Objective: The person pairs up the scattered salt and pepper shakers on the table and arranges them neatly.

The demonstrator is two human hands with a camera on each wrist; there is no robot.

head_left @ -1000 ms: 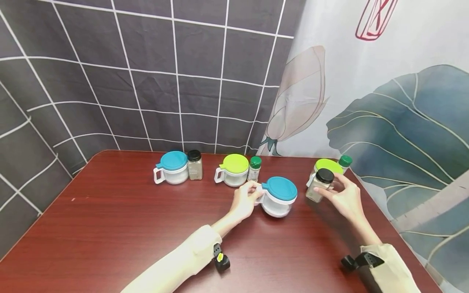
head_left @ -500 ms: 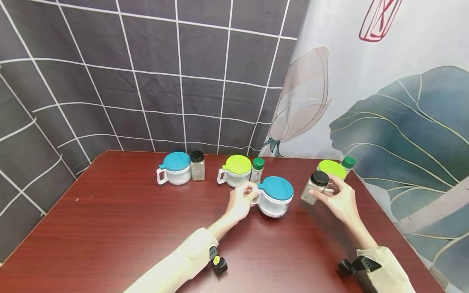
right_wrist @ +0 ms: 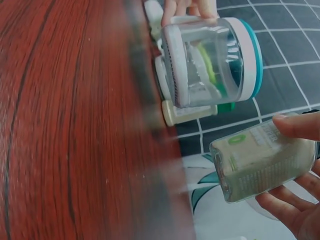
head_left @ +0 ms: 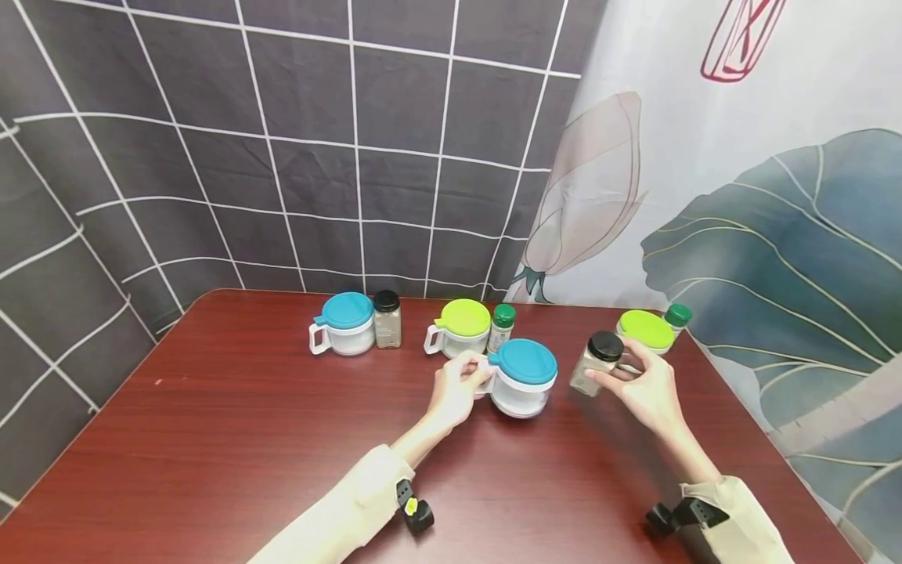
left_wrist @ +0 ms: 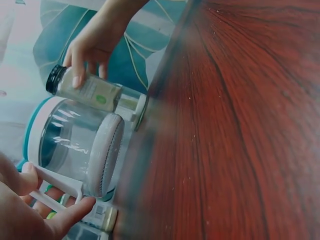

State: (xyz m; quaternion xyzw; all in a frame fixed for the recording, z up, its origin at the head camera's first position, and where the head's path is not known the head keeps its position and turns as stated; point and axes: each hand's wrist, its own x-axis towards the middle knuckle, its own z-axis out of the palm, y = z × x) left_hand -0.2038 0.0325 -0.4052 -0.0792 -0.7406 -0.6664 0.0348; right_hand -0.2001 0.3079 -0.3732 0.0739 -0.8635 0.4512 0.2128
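My left hand grips the white handle of a clear seasoning pot with a blue lid. In the left wrist view, the thumb and fingers close on that handle. To its right, my right hand holds a black-capped spice jar between thumb and fingers, tilted, with its cap leaning right. Pale powder fills the jar in the right wrist view. The pot and the jar are apart but close together. Both bases appear raised off the table.
At the table's back stand another blue-lidded pot beside a black-capped jar, and a green-lidded pot beside a green-capped bottle. Another green-lidded pot and green-capped bottle stand back right.
The right hand has moved the spice jar left, away from the back-right green-lidded pot and nearer the held pot. The left hand has shifted the held pot slightly left. The head view has turned slightly.
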